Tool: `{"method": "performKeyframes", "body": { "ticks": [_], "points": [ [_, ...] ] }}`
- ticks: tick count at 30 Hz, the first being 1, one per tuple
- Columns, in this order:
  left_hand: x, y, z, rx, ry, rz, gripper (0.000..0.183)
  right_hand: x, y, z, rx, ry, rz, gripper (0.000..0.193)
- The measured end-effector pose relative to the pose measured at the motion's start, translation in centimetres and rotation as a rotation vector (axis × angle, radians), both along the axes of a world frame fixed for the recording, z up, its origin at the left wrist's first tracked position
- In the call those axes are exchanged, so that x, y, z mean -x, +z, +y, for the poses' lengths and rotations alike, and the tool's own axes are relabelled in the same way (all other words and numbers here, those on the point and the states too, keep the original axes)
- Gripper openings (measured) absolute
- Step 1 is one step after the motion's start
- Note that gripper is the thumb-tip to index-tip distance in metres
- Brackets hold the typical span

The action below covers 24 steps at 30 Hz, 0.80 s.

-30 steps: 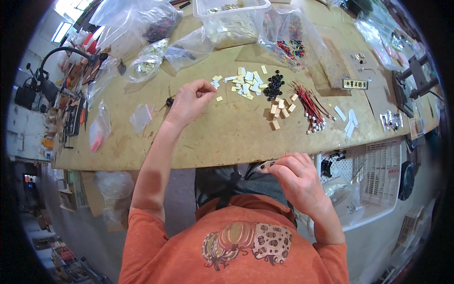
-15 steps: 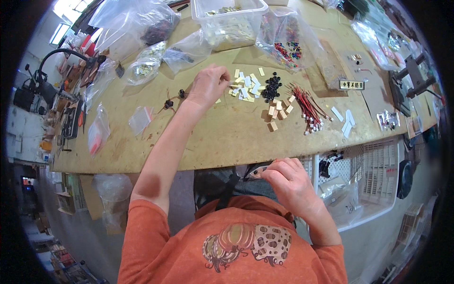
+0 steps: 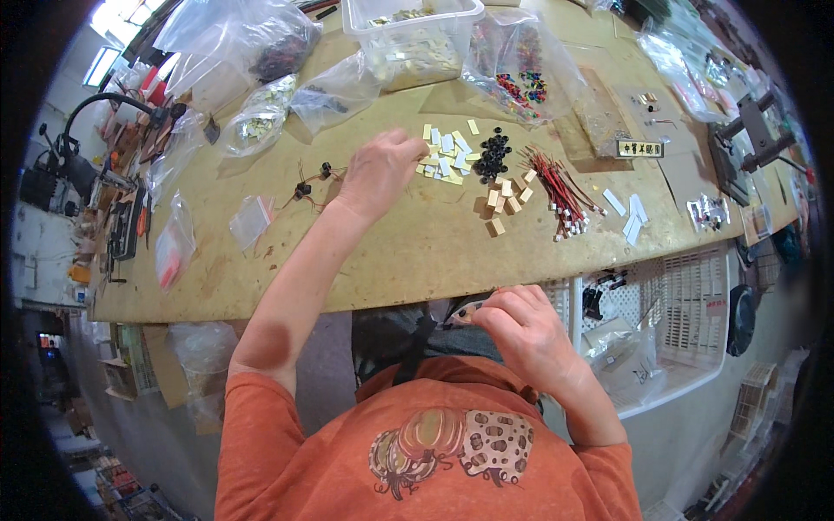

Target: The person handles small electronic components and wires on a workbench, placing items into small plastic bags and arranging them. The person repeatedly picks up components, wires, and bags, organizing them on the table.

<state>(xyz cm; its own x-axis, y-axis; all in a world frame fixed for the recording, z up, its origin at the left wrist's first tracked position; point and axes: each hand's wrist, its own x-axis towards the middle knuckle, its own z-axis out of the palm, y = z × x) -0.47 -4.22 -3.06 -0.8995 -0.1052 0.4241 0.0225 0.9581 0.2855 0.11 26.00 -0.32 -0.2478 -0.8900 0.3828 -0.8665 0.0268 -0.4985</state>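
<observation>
Left hand (image 3: 380, 171) is out over the wooden bench (image 3: 261, 252), fingertips down on the near edge of a pile of small flat pale-yellow/white chips (image 3: 445, 158), sitting mid-bench; fingers curled, can't tell if anything is pinched yet. Just right of the chips: cluster of small black round parts (image 3: 493, 156), touching the pile's edge. Below-right of that, a few tan wood blocks (image 3: 506, 201), loose, near but apart from the black parts. Further right: bundle of red wires w/ white ends (image 3: 560, 193), fanned diag., then some white strips (image 3: 630, 215) near the bench edge. Left of the left hand, two small black parts w/ thin red-brown leads (image 3: 311, 181) lie on the bench, just beside the wrist. Right hand (image 3: 521, 327) is low, off the bench front, close to the torso, fingers closed on a small light-coloured piece (image 3: 465, 313); too small to ID. Behind the chips: clear plastic tub (image 3: 415, 35) of pale parts, flanked by clear bags, one w/ multicolour bits (image 3: 519, 74), one w/ dark bits (image 3: 252, 39). Small empty-looking zip bag (image 3: 250, 220) lies left of centre. Far left edge: black gooseneck fixture (image 3: 95, 113) and tool clutter. Right of the person, below bench level, a white perforated crate (image 3: 673, 321).
</observation>
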Motion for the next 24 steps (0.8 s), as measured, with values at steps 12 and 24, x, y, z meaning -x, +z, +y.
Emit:
{"method": "performKeyframes", "body": {
  "ticks": [12, 24],
  "points": [
    [-0.9, 0.1, -1.3, -0.668, -0.014, -0.267, 0.026, -0.3, 0.2, -0.9, 0.05, -0.049, -0.013, 0.02],
    [-7.8, 5.9, 6.1, -1.585, -0.227, -0.036, 0.01, 1.2, 1.6, -4.8, 0.134, -0.068, -0.036, 0.019]
  ]
}}
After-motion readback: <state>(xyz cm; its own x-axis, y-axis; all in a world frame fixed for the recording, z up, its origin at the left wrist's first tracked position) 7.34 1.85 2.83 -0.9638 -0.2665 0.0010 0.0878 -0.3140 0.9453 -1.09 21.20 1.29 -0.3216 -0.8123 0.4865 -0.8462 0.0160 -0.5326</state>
